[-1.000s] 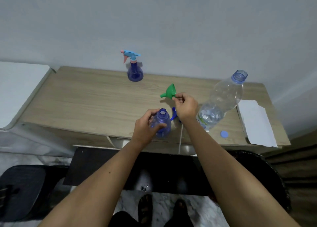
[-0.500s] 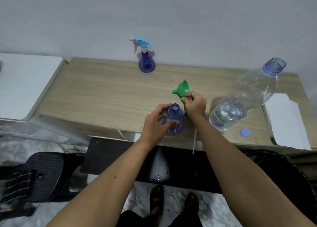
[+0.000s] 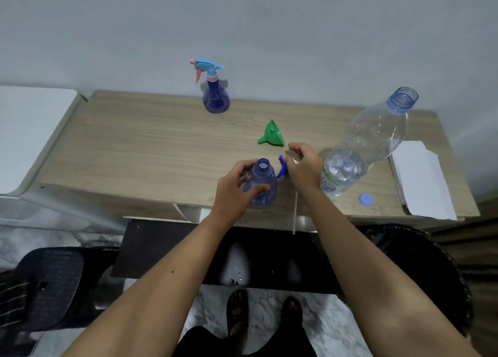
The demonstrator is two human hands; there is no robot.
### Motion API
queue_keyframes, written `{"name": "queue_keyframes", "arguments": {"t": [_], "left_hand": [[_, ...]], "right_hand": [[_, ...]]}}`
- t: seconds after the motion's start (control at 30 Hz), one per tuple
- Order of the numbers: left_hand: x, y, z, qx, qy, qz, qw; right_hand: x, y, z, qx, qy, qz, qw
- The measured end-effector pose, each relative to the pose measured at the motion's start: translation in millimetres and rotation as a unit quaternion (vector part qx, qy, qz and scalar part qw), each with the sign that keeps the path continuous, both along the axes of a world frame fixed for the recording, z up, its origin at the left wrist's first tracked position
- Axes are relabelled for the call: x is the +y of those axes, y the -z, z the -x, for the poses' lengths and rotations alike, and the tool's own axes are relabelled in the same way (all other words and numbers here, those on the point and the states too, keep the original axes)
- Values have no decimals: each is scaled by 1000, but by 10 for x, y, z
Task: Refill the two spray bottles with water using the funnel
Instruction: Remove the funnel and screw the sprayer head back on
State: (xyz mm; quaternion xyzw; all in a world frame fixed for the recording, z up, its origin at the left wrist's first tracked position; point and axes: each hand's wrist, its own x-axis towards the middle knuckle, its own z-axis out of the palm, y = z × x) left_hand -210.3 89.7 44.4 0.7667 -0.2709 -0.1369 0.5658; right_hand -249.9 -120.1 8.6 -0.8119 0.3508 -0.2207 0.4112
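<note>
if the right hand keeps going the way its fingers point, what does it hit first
Most likely the green funnel, lying on its side just beyond the right hand fingertips; depth is hard to judge from one view.

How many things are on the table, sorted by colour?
Blue or purple: 4, the far spray bottle, the open bottle, the loose sprayer head and the cap
Green: 1, the funnel
Clear: 1, the water bottle
White: 1, the paper
Total: 7
</note>
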Motion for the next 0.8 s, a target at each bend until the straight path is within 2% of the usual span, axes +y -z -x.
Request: {"name": "queue_keyframes", "arguments": {"t": [0.2,0.4,0.7,0.8], "left_hand": [[5,22,-8,5,3,8,1000],[21,23,-21,2,16,6,1000],[60,15,-26,12,22,5,1000],[58,23,-36,11,21,9,1000]], "right_hand": [[74,130,186,84,-54,33,994],[87,209,217,107,-44,37,993],[57,272,152,189,-75,75,976],[70,258,165,180,-74,72,978]]}}
